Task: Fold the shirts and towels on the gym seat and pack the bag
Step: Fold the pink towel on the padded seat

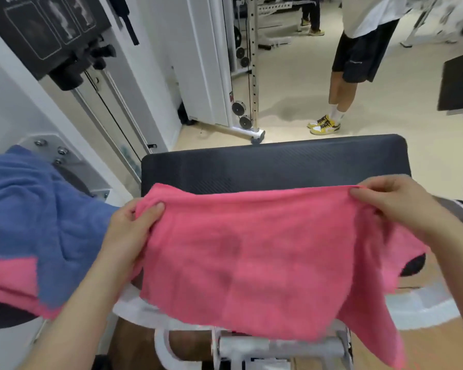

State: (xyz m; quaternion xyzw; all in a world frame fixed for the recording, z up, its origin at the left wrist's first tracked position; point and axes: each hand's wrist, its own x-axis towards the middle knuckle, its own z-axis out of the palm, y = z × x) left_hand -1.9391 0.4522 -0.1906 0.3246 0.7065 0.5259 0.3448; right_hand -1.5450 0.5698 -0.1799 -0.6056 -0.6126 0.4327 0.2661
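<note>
pink towel (pixel 251 252) stretched over black gym seat (pixel 273 161), left hand (pixel 130 231) pinching its left top corner, right hand (pixel 390 201) pinching right top corner, blue towel (pixel 38 214) at left

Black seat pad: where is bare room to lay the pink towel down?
Bare: the far strip of the black seat pad, between its far edge and the pink towel gripped by the left hand and right hand. Crowded: the left, where a blue cloth and a second pink cloth lie.
</note>
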